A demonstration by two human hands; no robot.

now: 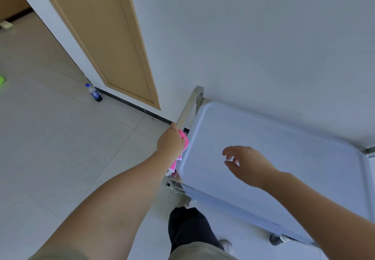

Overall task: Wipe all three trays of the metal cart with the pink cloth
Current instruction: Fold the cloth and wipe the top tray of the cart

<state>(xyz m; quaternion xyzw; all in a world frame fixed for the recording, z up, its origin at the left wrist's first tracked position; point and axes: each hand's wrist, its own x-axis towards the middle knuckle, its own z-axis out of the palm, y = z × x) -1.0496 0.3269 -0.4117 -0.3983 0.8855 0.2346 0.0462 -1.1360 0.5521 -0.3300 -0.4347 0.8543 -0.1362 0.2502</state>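
My left hand grips the pink cloth at the top tray's nine o'clock edge, beside the cart's handle. My right hand hovers over the tray, fingers loosely spread, holding nothing

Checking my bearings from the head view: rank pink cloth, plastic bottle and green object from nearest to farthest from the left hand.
1. Pink cloth: in the left hand.
2. Blue-capped plastic bottle: by the door frame.
3. Bright green object: far left floor edge.

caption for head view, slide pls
Left hand holds pink cloth at cart's top tray edge; right hand hovers open above.
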